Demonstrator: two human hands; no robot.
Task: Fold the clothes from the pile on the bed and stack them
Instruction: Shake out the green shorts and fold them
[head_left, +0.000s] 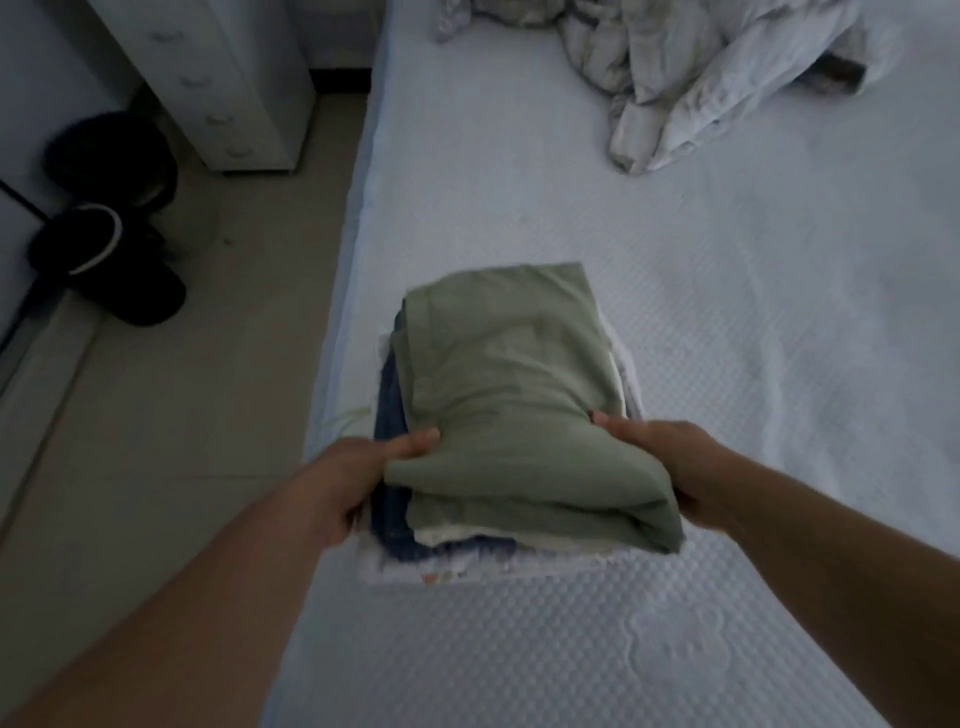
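Both hands (519, 467) grip the green garment (509, 395), lengthwise away, atop stack (415, 545).

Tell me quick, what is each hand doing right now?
Left hand: grips the near left end of the folded green garment on the stack.
Right hand: grips its near right end.

Readable text: I find none anywhere in my view.
Labels or brands: none I can make out.
Numbers or signs: none.
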